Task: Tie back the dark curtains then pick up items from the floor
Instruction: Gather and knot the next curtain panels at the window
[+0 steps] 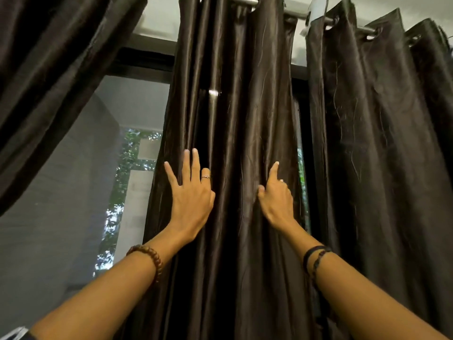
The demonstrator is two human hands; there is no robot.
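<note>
Reaching up into the gathered middle curtain panel (pixel 235 143), both hands lay against its dark satin folds, seemingly to bunch the cloth before tying it back. The left hand (pixel 191 195) rested flat on the panel's nine o'clock side, fingers straight and slightly spread, a ring (pixel 205 176) on one finger and a wooden bead bracelet (pixel 152 260) at the wrist. The right hand (pixel 277 200), toward three o'clock, had its forefinger extended while the other fingers curled into a fold; whether they actually pinched the fabric could not be told. The panel hung by grommets from the metal curtain rod (pixel 245 0) at twelve o'clock, with a second panel (pixel 380 131) at three o'clock and the window (pixel 137 173) showing at nine. No tie-back or floor was visible, so the tying looked barely begun.
</note>
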